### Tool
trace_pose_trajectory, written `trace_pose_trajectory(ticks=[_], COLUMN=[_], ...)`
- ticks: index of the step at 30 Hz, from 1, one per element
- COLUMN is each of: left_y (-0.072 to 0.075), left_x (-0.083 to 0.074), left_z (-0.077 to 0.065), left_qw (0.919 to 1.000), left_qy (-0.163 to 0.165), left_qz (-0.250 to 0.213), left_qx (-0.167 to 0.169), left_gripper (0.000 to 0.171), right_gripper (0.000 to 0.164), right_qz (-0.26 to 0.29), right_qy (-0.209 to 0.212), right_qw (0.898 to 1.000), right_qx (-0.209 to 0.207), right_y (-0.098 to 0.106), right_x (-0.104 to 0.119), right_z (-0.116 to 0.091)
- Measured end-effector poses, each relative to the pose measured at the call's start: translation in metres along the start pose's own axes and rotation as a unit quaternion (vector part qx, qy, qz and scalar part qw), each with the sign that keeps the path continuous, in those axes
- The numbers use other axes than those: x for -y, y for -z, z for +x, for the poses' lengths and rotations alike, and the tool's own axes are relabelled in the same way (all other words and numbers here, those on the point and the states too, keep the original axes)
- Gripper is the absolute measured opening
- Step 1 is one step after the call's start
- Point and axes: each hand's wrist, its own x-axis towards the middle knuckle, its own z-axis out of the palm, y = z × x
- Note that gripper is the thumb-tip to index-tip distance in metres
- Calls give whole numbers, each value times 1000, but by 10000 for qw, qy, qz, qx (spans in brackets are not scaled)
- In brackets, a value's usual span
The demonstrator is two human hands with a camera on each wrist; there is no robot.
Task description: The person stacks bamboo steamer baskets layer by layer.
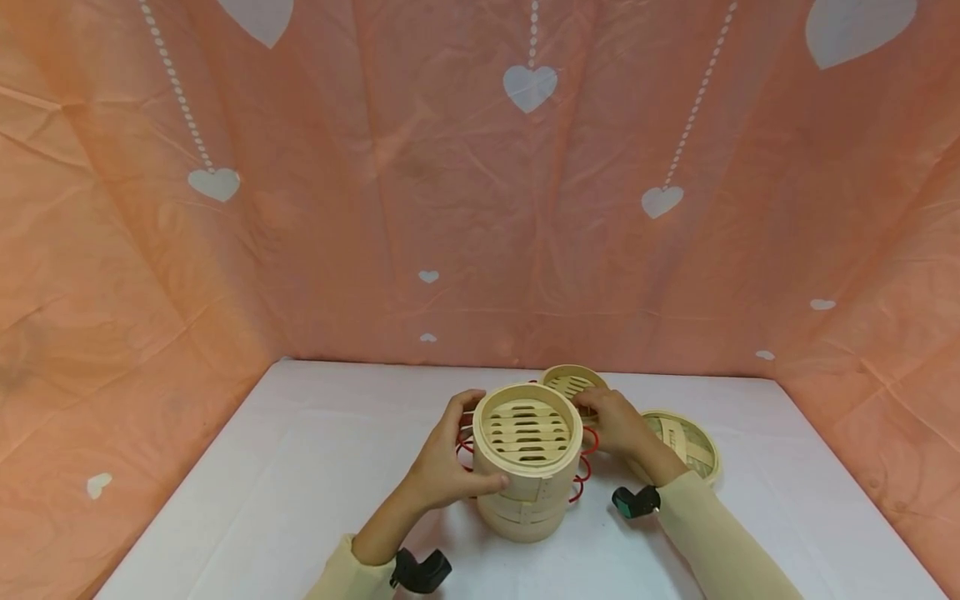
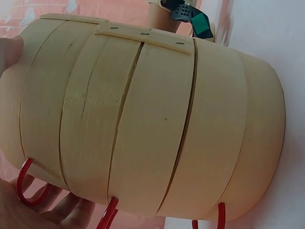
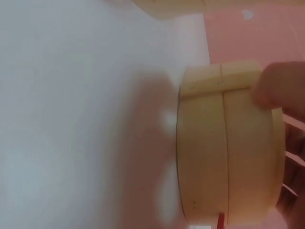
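Observation:
A stack of bamboo steamer baskets (image 1: 521,508) with a slatted top stands upright on the white table. My left hand (image 1: 438,467) grips its upper part, thumb on the near side and fingers round the far left; the left wrist view shows the stapled wall (image 2: 157,119) and red loops (image 2: 110,212). Just behind and to the right, my right hand (image 1: 617,423) pinches the rim of another steamer basket (image 1: 555,372). In the right wrist view the thumb lies on that basket's wall (image 3: 202,152); whether its base touches the table I cannot tell.
A round woven bamboo lid (image 1: 697,446) lies on the table to the right, partly behind my right forearm. Peach cloth walls (image 1: 450,208) with white hearts enclose the white table (image 1: 300,467) at the back and both sides.

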Motion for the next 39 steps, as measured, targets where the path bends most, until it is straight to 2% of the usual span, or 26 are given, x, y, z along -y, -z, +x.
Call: trace_pose_trajectory(ticks=[15,21,28,32,39], left_y=[3,4,4,4,4], left_x=[-3,-4,-5,-4,-2], left_z=[3,5,5,4,3], left_qw=[9999,9999,9998,9996,9996], left_qy=[104,43,188,248,260], left_qz=[85,97,-17,-85,-61], left_qx=[-46,-29,21,58,39], left_gripper=[95,92,91,91,90], right_gripper=[27,28,24,20,20], right_qz=[5,-41,-256,-251,-108], right_qy=[191,339,473,369,-60], right_qw=[9998,9994,9984,9989,9998], right_qx=[113,58,-150,-140,-124], right_y=[6,10,12,14,24], right_x=[1,3,4,4,7], right_z=[6,7,7,5,6])
